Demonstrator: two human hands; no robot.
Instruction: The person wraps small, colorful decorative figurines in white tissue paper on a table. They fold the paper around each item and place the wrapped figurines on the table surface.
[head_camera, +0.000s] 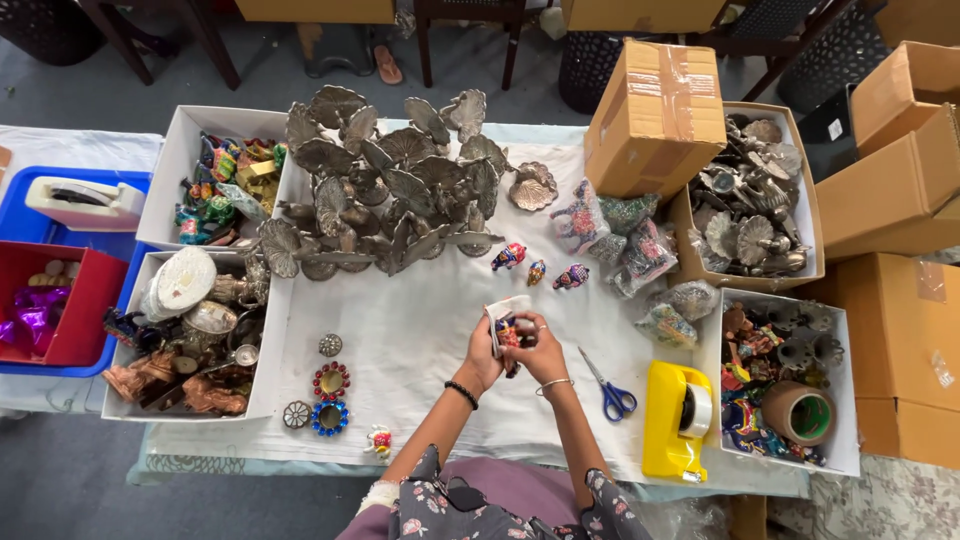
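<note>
My left hand (484, 352) and my right hand (541, 350) meet over the middle of the white cloth (420, 320). Together they hold a small painted figurine (509, 334) with a piece of white wrapping (497, 312) folded around it. The left wrist wears a black band, the right a thin bangle. Three small painted figurines (538, 268) lie on the cloth just beyond my hands. Blue-handled scissors (610, 390) lie to the right of my right hand.
A pile of silver metal leaf-shaped stands (395, 185) fills the far middle. A yellow tape dispenser (675, 420) sits at right. White boxes of ornaments (190, 330) flank the cloth. Cardboard cartons (655, 115) stand at the back and right. Wrapped packets (630, 245) lie nearby.
</note>
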